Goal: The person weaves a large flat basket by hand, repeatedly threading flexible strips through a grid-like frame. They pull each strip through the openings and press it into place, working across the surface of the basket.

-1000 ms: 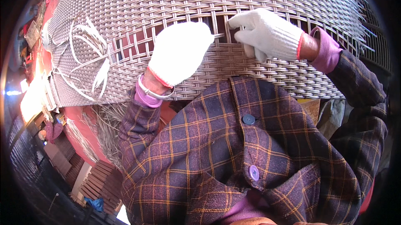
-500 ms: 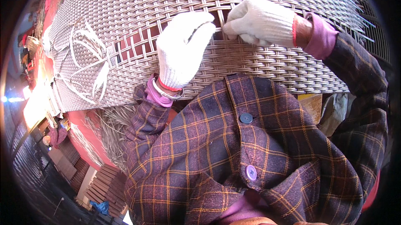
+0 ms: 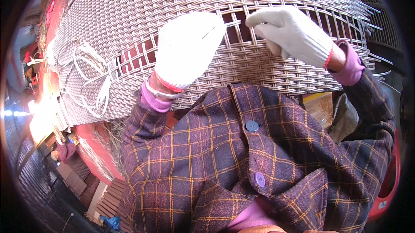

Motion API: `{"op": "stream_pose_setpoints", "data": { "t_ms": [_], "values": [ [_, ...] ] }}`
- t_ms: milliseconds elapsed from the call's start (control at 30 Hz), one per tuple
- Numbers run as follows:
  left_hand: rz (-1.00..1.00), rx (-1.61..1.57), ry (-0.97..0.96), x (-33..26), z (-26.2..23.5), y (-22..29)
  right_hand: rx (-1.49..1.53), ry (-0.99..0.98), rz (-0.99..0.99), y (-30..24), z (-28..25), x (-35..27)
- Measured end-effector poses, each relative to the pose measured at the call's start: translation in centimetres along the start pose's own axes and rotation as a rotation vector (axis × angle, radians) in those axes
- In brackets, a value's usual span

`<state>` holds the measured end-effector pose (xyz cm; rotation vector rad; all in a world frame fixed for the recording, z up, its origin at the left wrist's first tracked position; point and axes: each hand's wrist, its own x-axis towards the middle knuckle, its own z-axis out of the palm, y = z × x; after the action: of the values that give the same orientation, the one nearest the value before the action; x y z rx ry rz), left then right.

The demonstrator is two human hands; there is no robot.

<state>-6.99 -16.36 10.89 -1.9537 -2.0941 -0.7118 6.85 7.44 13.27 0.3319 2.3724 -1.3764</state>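
Across the upper view spreads a panel of woven grey-beige wicker [image 3: 142, 12], with a row of open gaps where only the upright strands show. My left hand [image 3: 190, 44], in a white knit glove, rests over this gap row with its fingers curled in. A short wicker strand [image 3: 233, 23] shows just beyond its fingertips; whether the fingers pinch it is hidden. My right hand [image 3: 296, 34], also gloved, hovers over the row farther right. Its thumb and fingers are bent together near an upright strand, and what they hold, if anything, cannot be made out.
A loose coil of pale strand [image 3: 93, 75] lies on the panel's left part. Strand ends stick out at its right edge. Brown slatted pieces [image 3: 114, 200] and a blue scrap [image 3: 111, 222] are at the lower left. A red object [image 3: 382, 202] stands at the lower right.
My right hand has moved right, away from my left, uncovering more of the gap row. My left hand has shifted slightly left and turned its back up.
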Motion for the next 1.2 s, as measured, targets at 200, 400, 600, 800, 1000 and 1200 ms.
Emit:
{"op": "stream_pose_setpoints", "data": {
  "t_ms": [200, 400, 600, 800, 1000, 1200],
  "values": [
    [-0.148, 0.034, -0.153, -1.1, 2.8, 0.8, 0.477, -0.327, 0.243, -0.3, 0.5, 2.8],
    [-0.143, -0.085, -0.056, 0.0, 3.1, 1.4, -0.326, -0.195, -0.178, -1.1, -0.3, 4.5],
    [-0.332, -0.233, 0.197, -0.1, 3.2, 3.0, 0.077, -0.244, 0.169, -1.6, -1.1, 3.8],
    [-0.407, -0.323, 0.274, -0.1, 3.8, 2.7, -0.023, -0.035, 0.036, 0.3, -2.6, 0.9],
    [-0.296, -0.501, 0.142, 3.2, 4.9, 3.8, -0.041, 0.096, -0.093, 1.5, -4.2, -3.9],
    [-0.331, -0.234, -0.122, 4.8, 1.2, 3.3, 0.123, 0.044, -0.002, 3.7, -2.6, -2.4]
  ]
}}
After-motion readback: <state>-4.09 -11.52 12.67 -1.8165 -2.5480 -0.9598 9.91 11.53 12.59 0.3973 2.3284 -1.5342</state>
